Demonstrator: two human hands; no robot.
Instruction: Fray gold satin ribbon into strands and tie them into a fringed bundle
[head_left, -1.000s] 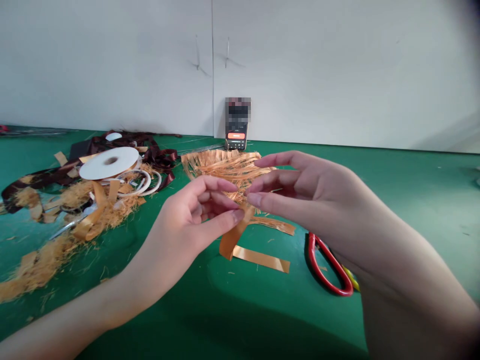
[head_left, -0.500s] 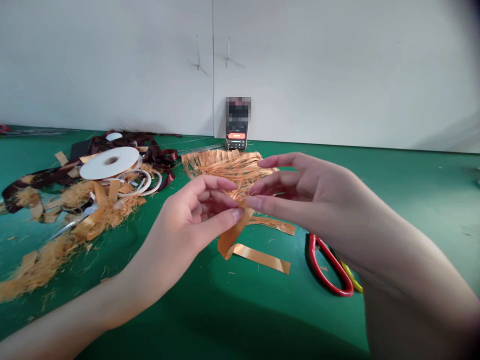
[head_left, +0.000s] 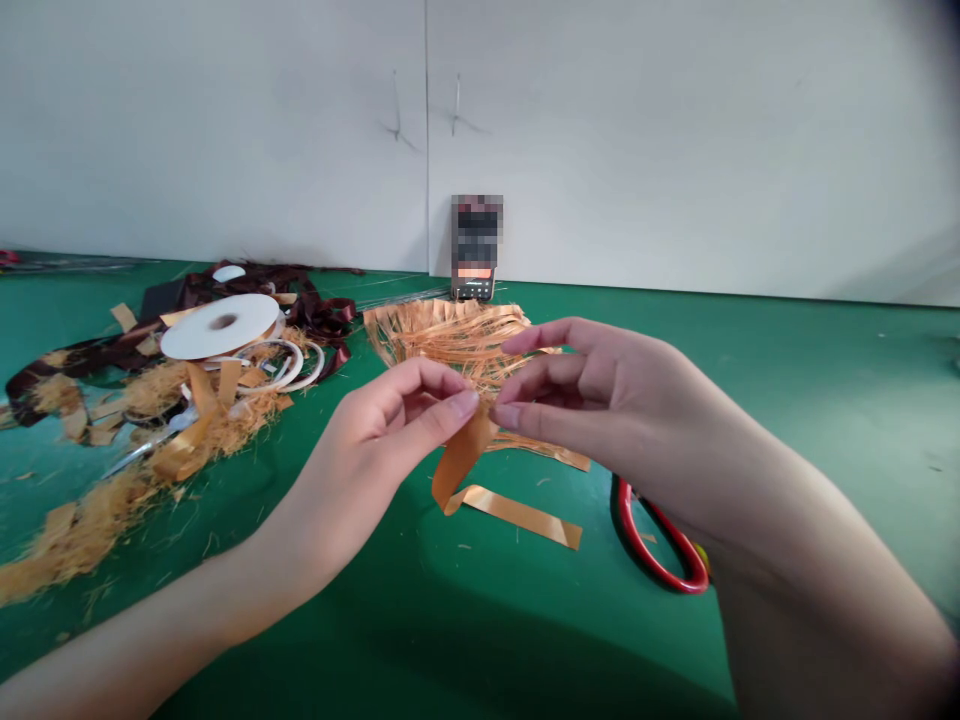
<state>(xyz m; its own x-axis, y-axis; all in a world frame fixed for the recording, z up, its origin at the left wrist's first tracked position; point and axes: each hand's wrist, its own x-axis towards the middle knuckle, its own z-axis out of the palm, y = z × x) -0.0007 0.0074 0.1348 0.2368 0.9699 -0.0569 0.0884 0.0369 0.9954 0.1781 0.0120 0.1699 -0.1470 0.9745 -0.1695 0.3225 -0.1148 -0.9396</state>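
A gold-tan ribbon (head_left: 466,452) hangs from my fingertips, curls at the table and lies flat toward the right. My left hand (head_left: 397,420) pinches its upper end between thumb and fingers. Close beside it, my right hand (head_left: 577,385) pinches the same end with thumb and forefinger, the other fingers loosely bent. Just behind my hands lies a bundle of frayed tan ribbon strips (head_left: 450,335), partly covered by them. A further frayed strip (head_left: 555,452) sticks out below my right hand.
Red-handled scissors (head_left: 660,550) lie under my right forearm, partly hidden. To the left are a white ribbon spool (head_left: 221,325), dark brown ribbon (head_left: 75,360) and a heap of tan fibres (head_left: 97,520) on the green table (head_left: 420,620). A phone (head_left: 475,245) leans against the white wall (head_left: 675,140).
Both hands stay at the ribbon's end. My left thumb has shifted up, and my right fingers have moved slightly left and down. The ribbon's hanging part has swung slightly left.
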